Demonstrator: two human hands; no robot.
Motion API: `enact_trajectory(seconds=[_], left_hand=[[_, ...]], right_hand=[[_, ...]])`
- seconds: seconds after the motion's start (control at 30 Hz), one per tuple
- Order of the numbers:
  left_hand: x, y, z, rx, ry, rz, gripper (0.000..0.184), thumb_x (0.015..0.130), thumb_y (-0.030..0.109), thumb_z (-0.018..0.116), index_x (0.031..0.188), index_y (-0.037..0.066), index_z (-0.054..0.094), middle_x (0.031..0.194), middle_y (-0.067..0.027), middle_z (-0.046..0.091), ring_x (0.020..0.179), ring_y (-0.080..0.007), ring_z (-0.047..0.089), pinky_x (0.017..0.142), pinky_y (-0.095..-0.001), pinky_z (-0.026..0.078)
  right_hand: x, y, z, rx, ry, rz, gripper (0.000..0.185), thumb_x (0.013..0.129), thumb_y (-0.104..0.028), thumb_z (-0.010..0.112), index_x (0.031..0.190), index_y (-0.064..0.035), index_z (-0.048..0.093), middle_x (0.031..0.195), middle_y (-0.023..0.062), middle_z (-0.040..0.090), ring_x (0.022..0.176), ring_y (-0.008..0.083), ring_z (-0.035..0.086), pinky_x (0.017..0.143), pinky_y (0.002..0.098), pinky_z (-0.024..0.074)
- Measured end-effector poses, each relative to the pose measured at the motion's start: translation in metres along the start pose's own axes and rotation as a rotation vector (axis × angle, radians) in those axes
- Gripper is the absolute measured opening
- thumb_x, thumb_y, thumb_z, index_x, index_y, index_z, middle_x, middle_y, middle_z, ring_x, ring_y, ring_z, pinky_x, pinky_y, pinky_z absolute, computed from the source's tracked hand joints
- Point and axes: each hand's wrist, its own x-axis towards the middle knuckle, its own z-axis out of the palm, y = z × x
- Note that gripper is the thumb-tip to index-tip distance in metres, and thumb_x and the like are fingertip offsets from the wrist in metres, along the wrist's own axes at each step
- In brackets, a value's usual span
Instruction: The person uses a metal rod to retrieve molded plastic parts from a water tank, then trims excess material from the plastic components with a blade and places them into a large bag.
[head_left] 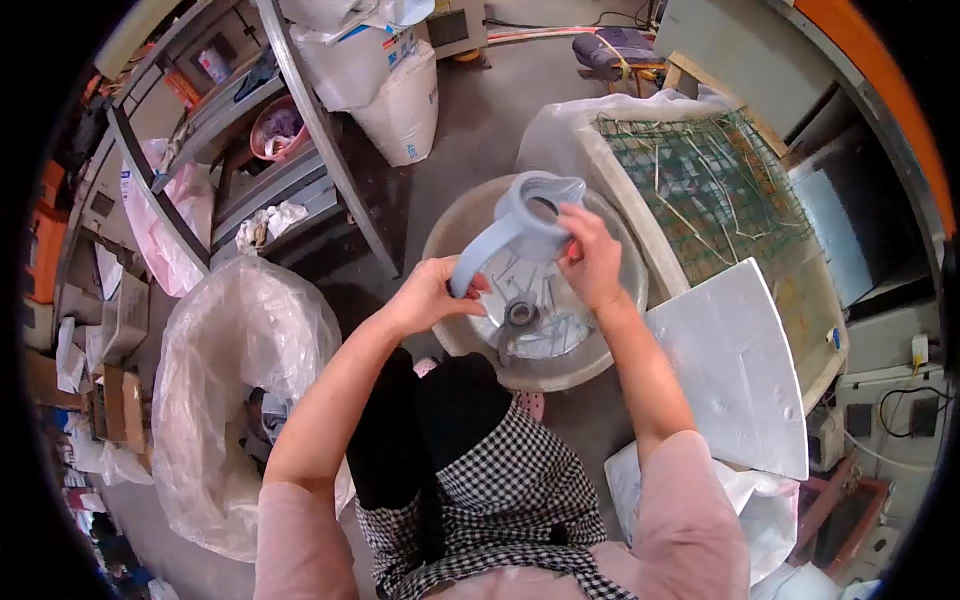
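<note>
In front of me I hold up a blue-grey plastic jug-shaped piece (515, 225), with a round opening, a pointed spout and a long curved handle. My left hand (432, 295) is closed on the lower end of the handle. My right hand (592, 255) grips the piece's side, just below the spout. Beneath it stands a wide round tub (575, 378). Inside the tub lie a dark grey ring-shaped part (521, 313) and several thin grey plastic pieces (565, 332). The held piece hides part of the tub's inside.
A bin lined with clear plastic (185, 400) stands at left, below a metal rack (335, 170). White sacks (400, 110) sit behind. At right are a green mesh (710, 180) over a large trough (640, 225) and a white foam board (735, 370).
</note>
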Motion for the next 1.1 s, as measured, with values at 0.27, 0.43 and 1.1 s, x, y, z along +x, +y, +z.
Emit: enact_trajectory(seconds=[0.27,0.43,1.1], left_hand=[[-0.012,-0.008,-0.01,0.146,0.06,-0.041,0.031,0.066,0.005,0.076,0.094,0.001,0.064,0.081,-0.01,0.065,0.074,-0.0158,0.057,0.073,-0.0297,0.046],[-0.028,0.007,-0.006,-0.038,0.268,0.123,0.022,0.086,0.019,0.061,0.096,-0.001,0.058,0.077,-0.0039,0.056,0.073,-0.0109,0.05,0.068,-0.0282,0.045],[-0.324,-0.11,-0.055,-0.38,0.919,-0.201,0.069,0.088,0.064,0.032,0.067,0.002,0.054,0.05,-0.0006,0.043,0.044,-0.0078,0.037,0.042,-0.023,0.027]], right_hand=[[0.018,-0.019,-0.009,-0.116,-0.02,-0.343,0.06,0.055,-0.008,0.073,0.112,-0.0165,0.054,0.114,0.0042,0.056,0.079,0.0213,0.058,0.056,0.0306,0.0519],[0.006,-0.019,0.01,0.168,-0.009,0.262,0.066,0.056,0.003,0.073,0.115,-0.0086,0.046,0.109,0.0099,0.054,0.085,0.0243,0.057,0.07,0.031,0.0486],[0.009,-0.07,0.087,0.536,-0.577,0.511,0.025,0.089,-0.022,0.055,0.104,-0.0032,0.058,0.096,0.0059,0.06,0.076,0.0153,0.055,0.062,0.0257,0.0424]])
